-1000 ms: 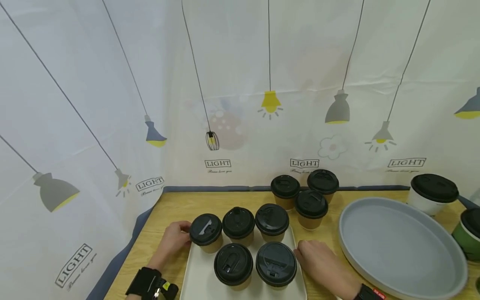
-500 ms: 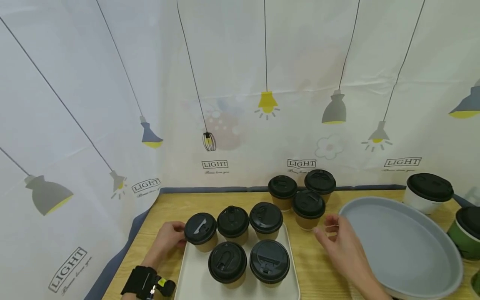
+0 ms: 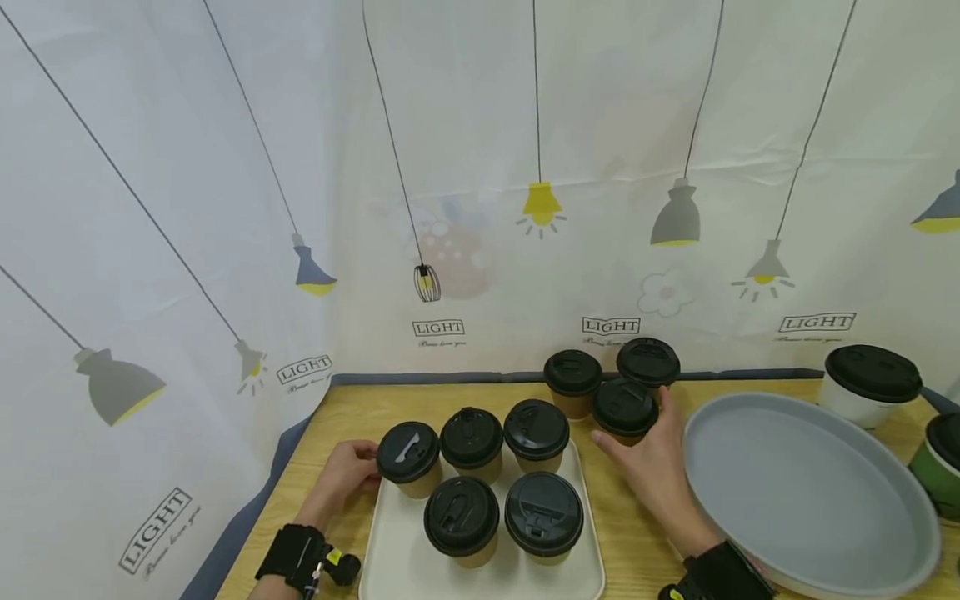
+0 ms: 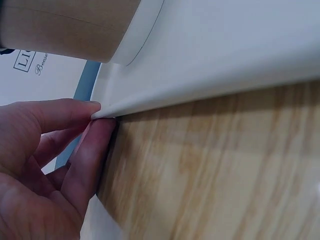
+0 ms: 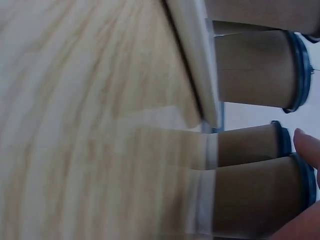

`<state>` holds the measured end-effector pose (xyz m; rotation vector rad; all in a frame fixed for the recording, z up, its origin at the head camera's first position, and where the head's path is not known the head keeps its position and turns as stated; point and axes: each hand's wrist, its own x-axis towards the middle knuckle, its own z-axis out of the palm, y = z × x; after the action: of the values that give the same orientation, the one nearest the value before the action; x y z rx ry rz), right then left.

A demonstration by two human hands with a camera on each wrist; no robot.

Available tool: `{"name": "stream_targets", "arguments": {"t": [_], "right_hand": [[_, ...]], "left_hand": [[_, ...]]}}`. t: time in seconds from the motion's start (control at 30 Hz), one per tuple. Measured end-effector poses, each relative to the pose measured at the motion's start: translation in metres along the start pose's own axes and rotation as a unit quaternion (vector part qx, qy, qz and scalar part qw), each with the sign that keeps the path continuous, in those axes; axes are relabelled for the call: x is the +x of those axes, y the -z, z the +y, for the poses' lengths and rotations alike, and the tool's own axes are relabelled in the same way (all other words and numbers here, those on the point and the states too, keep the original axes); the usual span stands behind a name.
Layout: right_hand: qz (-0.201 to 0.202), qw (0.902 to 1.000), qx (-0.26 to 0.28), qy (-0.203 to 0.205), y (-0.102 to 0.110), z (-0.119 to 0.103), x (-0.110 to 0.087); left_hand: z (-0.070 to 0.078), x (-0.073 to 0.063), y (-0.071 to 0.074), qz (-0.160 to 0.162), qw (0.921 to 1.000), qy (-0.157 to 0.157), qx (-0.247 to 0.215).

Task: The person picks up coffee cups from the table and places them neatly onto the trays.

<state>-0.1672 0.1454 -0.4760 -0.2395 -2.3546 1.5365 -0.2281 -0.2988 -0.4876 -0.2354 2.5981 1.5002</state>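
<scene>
My left hand (image 3: 351, 475) pinches the far left corner of a cream rectangular tray (image 3: 405, 550), with the thumb and fingertips on its rim (image 4: 107, 111). Several kraft-paper coffee cups with black lids stand on the tray, one of them a cup (image 3: 410, 458) right by that hand. My right hand (image 3: 652, 458) is spread about the nearest of three similar cups behind the tray. That paper cup (image 5: 255, 197) stands upright on the wooden table. The thumb is at its left and the straight fingers at its right, close to the lid; the fingertips are partly hidden.
Two more lidded cups (image 3: 573, 383) (image 3: 648, 362) stand close behind the cup by my right hand. A large round grey tray (image 3: 810, 492) lies to the right. Beyond it are a white cup (image 3: 866, 387) and a green cup (image 3: 937, 467). A lamp-printed cloth (image 3: 480, 167) hangs behind the table.
My right hand has left the tray's right side and moved forward to the nearest cup behind it, its thumb and fingers spread. My left hand stays at the tray's corner.
</scene>
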Motion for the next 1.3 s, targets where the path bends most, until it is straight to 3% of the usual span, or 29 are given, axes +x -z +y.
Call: {"name": "stream_targets", "arguments": {"t": [0.3,0.7,0.83,1.07,1.3], "right_hand": [[0.033,0.9993,0.01,0.016,-0.01,0.014,0.009],[-0.012,0.997,0.058,-0.05,0.0,0.014,0.01],[-0.032,0.9948,0.075,-0.061,0.01,0.009,0.001],[-0.086,0.9931,0.034,-0.072,0.039,-0.013,-0.016],[-0.12,0.9904,0.006,-0.068,0.065,-0.019,-0.034]], "left_hand": [[0.0,0.003,-0.004,-0.005,0.9998,0.011,-0.018],[0.0,0.004,-0.006,-0.003,0.9995,0.017,-0.026],[-0.002,0.004,-0.005,0.0,0.9994,0.023,-0.025],[-0.004,0.004,-0.001,-0.005,0.9995,0.025,-0.018],[0.0,-0.002,-0.005,0.029,0.9993,0.016,-0.015]]}}
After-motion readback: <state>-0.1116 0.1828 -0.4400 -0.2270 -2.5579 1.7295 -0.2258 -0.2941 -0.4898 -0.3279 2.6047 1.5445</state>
